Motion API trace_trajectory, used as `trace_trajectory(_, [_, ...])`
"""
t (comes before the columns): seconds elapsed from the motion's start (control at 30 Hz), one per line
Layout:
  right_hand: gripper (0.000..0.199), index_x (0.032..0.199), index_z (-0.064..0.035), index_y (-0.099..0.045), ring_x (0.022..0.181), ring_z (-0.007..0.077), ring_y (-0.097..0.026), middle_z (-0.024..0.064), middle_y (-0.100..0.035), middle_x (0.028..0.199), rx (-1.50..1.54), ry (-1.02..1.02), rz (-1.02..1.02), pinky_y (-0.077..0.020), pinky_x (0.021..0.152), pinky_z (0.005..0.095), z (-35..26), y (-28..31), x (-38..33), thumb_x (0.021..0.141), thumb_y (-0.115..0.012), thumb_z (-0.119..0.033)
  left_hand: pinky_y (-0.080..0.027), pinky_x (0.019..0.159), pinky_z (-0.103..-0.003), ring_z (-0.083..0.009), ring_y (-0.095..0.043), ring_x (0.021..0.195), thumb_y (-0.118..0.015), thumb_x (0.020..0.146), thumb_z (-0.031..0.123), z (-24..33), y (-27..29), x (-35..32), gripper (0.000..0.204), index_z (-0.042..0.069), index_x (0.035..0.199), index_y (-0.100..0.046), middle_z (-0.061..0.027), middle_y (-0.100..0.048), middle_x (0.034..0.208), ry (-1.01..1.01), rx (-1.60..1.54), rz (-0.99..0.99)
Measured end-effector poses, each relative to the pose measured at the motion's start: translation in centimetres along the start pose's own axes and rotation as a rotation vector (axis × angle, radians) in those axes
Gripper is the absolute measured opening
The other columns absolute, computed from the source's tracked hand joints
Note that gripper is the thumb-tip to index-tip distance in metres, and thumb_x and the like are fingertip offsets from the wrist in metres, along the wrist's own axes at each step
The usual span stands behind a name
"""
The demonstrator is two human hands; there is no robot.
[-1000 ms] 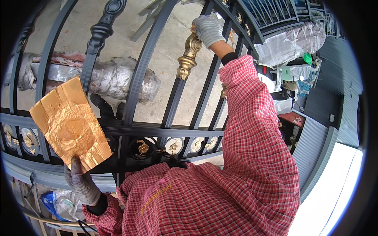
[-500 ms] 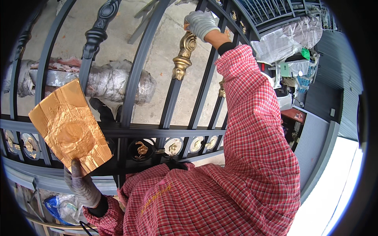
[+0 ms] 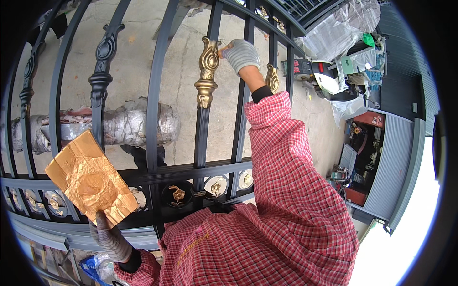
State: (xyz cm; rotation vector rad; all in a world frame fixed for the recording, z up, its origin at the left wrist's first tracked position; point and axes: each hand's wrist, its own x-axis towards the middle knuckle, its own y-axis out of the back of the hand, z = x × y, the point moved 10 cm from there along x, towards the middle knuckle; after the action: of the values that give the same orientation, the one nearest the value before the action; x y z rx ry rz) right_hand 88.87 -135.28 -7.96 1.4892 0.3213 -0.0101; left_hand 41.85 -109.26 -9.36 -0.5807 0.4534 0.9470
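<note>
My left hand [image 3: 113,243], in a grey glove, grips the lower edge of a gold-smeared piece of cardboard [image 3: 90,178], thumb on top. A wet-looking gold patch lies in its middle. My right hand [image 3: 242,56], also gloved, has its bare-tipped fingers drawn together against the upper right side of a gold scrolled ornament [image 3: 207,71] on a dark metal fence bar. Whether something small sits between those fingers is hidden. Left of it, a neighbouring bar carries a similar ornament [image 3: 101,64] that is black; another gold ornament [image 3: 272,78] shows behind my right wrist.
A dark fence rail [image 3: 191,174] crosses in front of me, with round flower panels [image 3: 176,195] below. Beyond the bars, a wrapped grey bundle [image 3: 138,125] lies on the concrete. A scooter [image 3: 329,78] and a plastic-covered heap [image 3: 343,33] stand at the right.
My view has shifted, bringing more of the scooter into sight. My right hand has moved from the top of the gold ornament to its upper right side. My left hand still holds the cardboard.
</note>
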Motion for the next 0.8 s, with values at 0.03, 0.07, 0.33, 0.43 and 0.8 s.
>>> trace_trajectory(0.03, [0.033,0.074,-0.0044,-0.063,0.075,0.0325,-0.058,0.0191,-0.059,0.075,0.091,-0.020,0.040,-0.0463,0.066,0.0375,0.0,0.6,-0.6,0.068,-0.057,-0.036,-0.030,0.092,-0.030,-0.0175,-0.045,0.104,-0.055,0.080,0.025,0.1,-0.1,0.0,0.045,-0.004,0.113,-0.045,-0.0104,-0.048,0.113,0.004,0.013,-0.004])
trace_trajectory(0.07, [0.033,0.074,-0.0045,-0.063,0.073,0.0315,-0.059,0.0185,-0.060,0.073,0.117,-0.002,0.076,-0.0460,0.065,0.0368,-0.8,1.1,-0.3,0.066,-0.060,-0.036,-0.030,0.092,-0.030,-0.0176,-0.045,0.103,-0.055,0.080,0.025,0.1,-0.4,0.1,0.045,-0.004,0.113,-0.045,-0.0103,-0.048,0.113,0.008,0.026,-0.007])
trace_trajectory(0.33, [0.034,0.076,-0.0031,-0.062,0.071,0.0320,-0.058,0.0185,-0.060,0.073,0.277,-0.170,0.122,-0.0451,0.064,0.0365,1.0,-0.1,0.5,0.064,-0.063,-0.035,-0.031,0.093,-0.032,-0.0196,-0.045,0.106,-0.057,0.079,0.025,0.4,-2.3,-0.2,0.050,-0.004,0.117,-0.042,-0.0114,-0.047,0.116,-0.009,0.065,-0.065])
trace_trajectory(0.43, [0.034,0.074,-0.0026,-0.062,0.072,0.0320,-0.059,0.0186,-0.060,0.073,0.396,-0.088,0.180,-0.0451,0.064,0.0365,0.2,0.5,0.1,0.064,-0.063,-0.035,-0.031,0.094,-0.032,-0.0206,-0.045,0.107,-0.057,0.079,0.024,0.4,-2.2,-0.3,0.051,-0.004,0.118,-0.040,-0.0113,-0.046,0.117,-0.005,0.055,-0.090])
trace_trajectory(0.8, [0.035,0.082,-0.0042,-0.064,0.077,0.0309,-0.059,0.0186,-0.061,0.080,0.378,-0.294,0.141,-0.0459,0.068,0.0359,2.5,-2.4,0.9,0.067,-0.060,-0.036,-0.035,0.089,-0.032,-0.0209,-0.049,0.101,-0.058,0.078,0.022,1.7,-3.5,-1.9,0.045,-0.005,0.112,-0.046,-0.0127,-0.051,0.109,-0.086,0.094,-0.080])
